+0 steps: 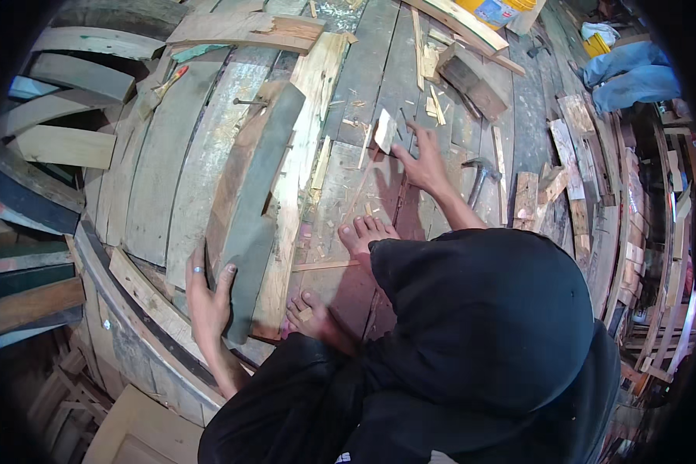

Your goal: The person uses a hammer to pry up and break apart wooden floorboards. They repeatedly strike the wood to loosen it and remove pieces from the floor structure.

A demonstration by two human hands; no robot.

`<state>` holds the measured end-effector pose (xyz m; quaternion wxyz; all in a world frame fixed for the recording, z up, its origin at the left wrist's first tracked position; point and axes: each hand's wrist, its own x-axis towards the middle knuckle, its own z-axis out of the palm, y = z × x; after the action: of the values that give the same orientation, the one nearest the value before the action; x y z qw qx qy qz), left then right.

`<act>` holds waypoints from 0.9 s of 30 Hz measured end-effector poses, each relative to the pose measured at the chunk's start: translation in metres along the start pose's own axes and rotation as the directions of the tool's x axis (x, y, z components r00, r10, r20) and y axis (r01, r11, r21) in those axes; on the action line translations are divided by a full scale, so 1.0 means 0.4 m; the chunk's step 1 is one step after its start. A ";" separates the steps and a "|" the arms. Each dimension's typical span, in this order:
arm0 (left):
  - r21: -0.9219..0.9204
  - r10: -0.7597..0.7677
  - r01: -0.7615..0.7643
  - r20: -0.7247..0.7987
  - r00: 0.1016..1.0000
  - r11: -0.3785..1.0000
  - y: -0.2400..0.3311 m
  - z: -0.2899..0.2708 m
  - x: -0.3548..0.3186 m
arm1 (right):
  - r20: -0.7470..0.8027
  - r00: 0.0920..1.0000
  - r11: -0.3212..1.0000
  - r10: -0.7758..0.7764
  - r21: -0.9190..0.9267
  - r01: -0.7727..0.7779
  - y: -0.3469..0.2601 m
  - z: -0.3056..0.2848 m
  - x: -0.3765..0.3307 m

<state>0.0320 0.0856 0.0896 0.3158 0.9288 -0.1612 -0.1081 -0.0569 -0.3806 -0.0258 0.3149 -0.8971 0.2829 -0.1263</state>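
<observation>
A thick, slightly curved timber (251,209) with a notch in its right side lies lengthwise at my left. My left hand (209,298) grips its near end, thumb on top and fingers along the left side. A large nail (249,102) sticks out near the far end. Above the floor on the right, my right hand (425,164) has its thumb and forefinger apart. Just beyond the fingertips is a pale wood chip (383,130), and a thin nail (402,118) shows close by. Whether the hand touches either is unclear. A claw hammer (482,176) rests right of my wrist.
Under the timber runs a pale board (286,259). Wood offcuts and splinters litter the plank floor (185,147). A wooden block (472,81) lies ahead, with a yellow bucket (495,11) beyond. A paintbrush (170,83) and curved timbers (62,147) are at left; my bare feet (363,234) are close.
</observation>
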 end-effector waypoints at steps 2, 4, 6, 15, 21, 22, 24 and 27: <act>-0.017 -0.009 0.010 0.002 1.000 1.000 0.004 -0.001 -0.001 | 0.054 0.998 0.987 0.033 -0.157 -0.024 0.038 -0.030 -0.010; -0.030 0.004 -0.004 0.000 1.000 1.000 0.009 -0.001 -0.001 | 0.069 0.994 0.944 0.083 -0.326 -0.056 0.076 -0.050 -0.046; -0.033 -0.023 0.023 0.007 1.000 0.999 0.013 -0.001 -0.002 | 0.098 0.986 0.904 0.132 -0.420 -0.079 0.108 -0.057 -0.097; -0.041 -0.046 0.047 0.012 0.999 0.998 0.019 0.000 -0.003 | 0.060 0.996 0.920 0.060 -0.390 -0.032 0.184 -0.026 -0.267; -0.059 -0.062 0.063 0.024 0.998 0.996 0.014 0.001 -0.006 | 0.028 0.991 0.973 0.130 -0.196 -0.122 0.227 -0.030 -0.279; -0.058 -0.056 0.057 0.022 0.998 0.997 0.013 0.000 -0.007 | -0.036 0.996 0.970 0.082 -0.228 -0.088 0.237 -0.038 -0.277; -0.067 -0.043 0.044 0.021 0.999 0.997 0.013 -0.001 -0.009 | -0.109 0.993 0.897 0.038 -0.434 -0.081 0.262 -0.070 -0.273; -0.053 -0.042 0.043 0.029 0.999 0.998 0.013 -0.001 -0.009 | -0.297 0.951 0.821 -0.092 -0.563 -0.096 0.302 -0.117 -0.270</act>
<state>0.0277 0.0832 0.0937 0.3361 0.9215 -0.1428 -0.1319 -0.2147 -0.4177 -0.0718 -0.0166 -0.9184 0.3546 -0.1748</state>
